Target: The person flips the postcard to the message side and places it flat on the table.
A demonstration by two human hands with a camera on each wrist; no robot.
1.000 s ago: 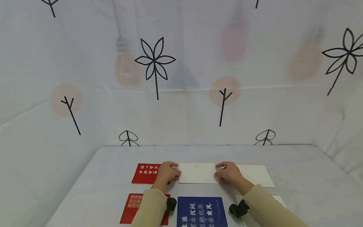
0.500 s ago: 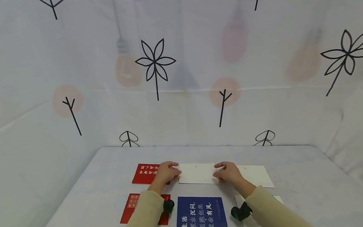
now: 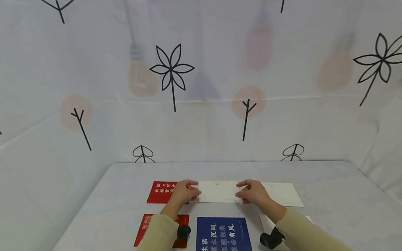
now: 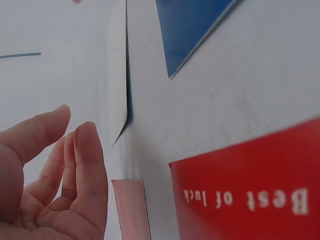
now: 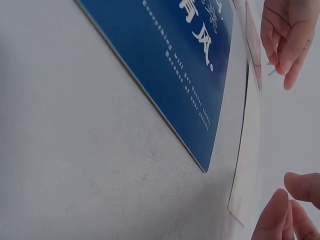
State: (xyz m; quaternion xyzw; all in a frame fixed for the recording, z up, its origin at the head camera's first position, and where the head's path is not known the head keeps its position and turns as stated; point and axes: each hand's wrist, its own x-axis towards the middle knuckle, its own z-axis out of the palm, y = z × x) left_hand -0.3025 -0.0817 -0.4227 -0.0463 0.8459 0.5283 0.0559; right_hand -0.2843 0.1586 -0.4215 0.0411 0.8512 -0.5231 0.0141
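A white card (image 3: 218, 192) lies at the back middle of the table, between my two hands. My left hand (image 3: 185, 192) hovers at its left end, over part of a red card (image 3: 160, 191). At the other end is my right hand (image 3: 253, 191), beside a second white card (image 3: 282, 194). In the left wrist view the left fingers (image 4: 87, 155) are gently bent and apart from the card. The right wrist view has the right thumb and fingers (image 5: 274, 212) close together, with nothing seen between them. Nearer me lies a blue card (image 3: 223, 235) with white writing.
A lower red card (image 3: 143, 227) lies partly under the left sleeve. The right sleeve and black wrist camera (image 3: 271, 239) partly hide another white card (image 3: 267, 223). A patterned white cloth (image 3: 201, 133) hangs behind the table (image 3: 337, 209).
Both forearms have spread slightly outward, and the wrist cameras have moved apart. The hands stay by the middle white card's ends. The cards keep their places.
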